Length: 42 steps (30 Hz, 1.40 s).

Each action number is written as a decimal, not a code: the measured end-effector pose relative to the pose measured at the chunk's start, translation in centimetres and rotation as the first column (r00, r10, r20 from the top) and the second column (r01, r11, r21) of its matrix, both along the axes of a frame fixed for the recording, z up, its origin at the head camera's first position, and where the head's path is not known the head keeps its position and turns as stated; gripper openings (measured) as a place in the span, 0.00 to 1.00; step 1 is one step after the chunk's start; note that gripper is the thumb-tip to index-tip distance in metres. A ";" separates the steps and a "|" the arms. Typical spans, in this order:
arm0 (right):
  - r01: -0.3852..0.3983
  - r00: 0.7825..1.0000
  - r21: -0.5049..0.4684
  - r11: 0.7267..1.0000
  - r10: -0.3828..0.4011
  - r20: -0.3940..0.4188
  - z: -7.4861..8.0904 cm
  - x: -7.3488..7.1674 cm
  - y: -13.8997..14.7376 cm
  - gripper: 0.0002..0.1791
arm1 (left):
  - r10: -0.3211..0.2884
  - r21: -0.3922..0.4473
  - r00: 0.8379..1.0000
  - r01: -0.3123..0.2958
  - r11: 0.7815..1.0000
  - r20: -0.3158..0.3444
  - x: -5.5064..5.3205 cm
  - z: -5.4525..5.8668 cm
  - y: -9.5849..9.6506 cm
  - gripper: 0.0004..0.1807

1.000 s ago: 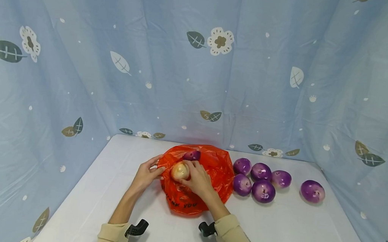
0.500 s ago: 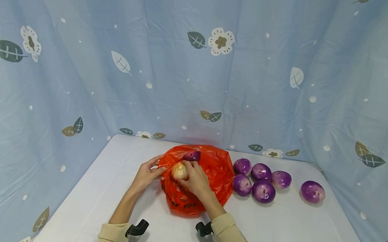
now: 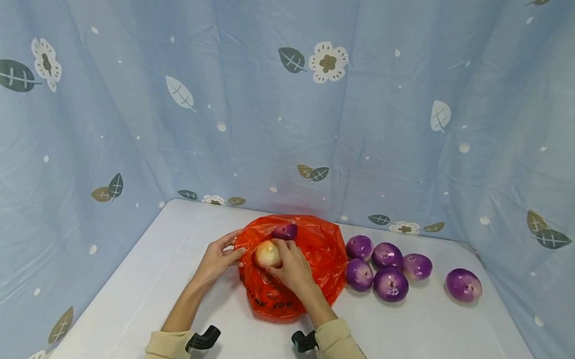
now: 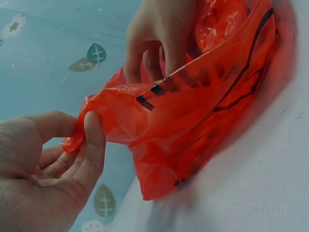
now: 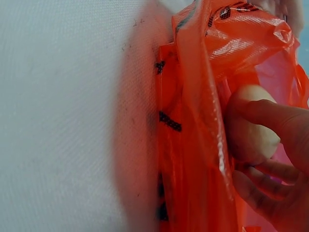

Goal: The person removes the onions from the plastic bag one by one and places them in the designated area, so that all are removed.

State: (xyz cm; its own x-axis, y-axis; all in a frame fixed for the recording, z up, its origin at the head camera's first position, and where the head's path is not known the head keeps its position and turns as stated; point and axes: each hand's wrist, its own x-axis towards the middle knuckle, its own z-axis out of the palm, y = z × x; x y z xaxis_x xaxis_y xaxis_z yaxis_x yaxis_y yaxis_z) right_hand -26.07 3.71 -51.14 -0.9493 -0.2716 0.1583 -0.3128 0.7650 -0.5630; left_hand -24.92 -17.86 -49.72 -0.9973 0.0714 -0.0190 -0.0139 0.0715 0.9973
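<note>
A red plastic bag [image 3: 329, 256] with dark lettering lies on the table, its mouth spread wide. My left hand [image 3: 216, 261] pinches the bag's left rim between thumb and fingers; the left wrist view shows the plastic [image 4: 120, 116] stretching away from that pinch. Inside the mouth, my right hand [image 3: 293, 267] grips a round, cream-coloured vegetable [image 3: 266, 254]. In the right wrist view, thumb and fingers wrap that pale vegetable [image 5: 253, 128], with bag plastic around it. Just behind it, a purple vegetable [image 3: 285, 231] sits in the bag, partly covered. The bag's lower contents are hidden.
Several glossy purple round vegetables [image 3: 391, 284] cluster right of the bag. One more purple vegetable [image 3: 464, 285] lies apart, farther right. The white table [image 3: 421, 342] ends at a blue patterned curtain [image 3: 252, 109] on the back and sides.
The cream-coloured vegetable has turned and shifted very slightly in my right hand. My left hand keeps its pinch on the bag's rim.
</note>
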 end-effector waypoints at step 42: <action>0.005 1.000 -0.018 1.000 -0.005 -0.012 1.5 3.6 4.0 0.38 | -0.001 -0.028 1.000 0.000 1.000 -0.028 0.2 0.1 -0.1 0.30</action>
State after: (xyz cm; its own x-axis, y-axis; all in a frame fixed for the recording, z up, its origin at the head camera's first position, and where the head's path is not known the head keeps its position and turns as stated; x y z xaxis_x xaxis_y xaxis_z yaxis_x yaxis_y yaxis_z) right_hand -22.45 7.73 -49.65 -0.9485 -0.2643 0.1749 -0.3163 0.7563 -0.5727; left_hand -24.71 -17.98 -49.60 -0.9974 0.0714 0.0072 0.0143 0.0993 0.9950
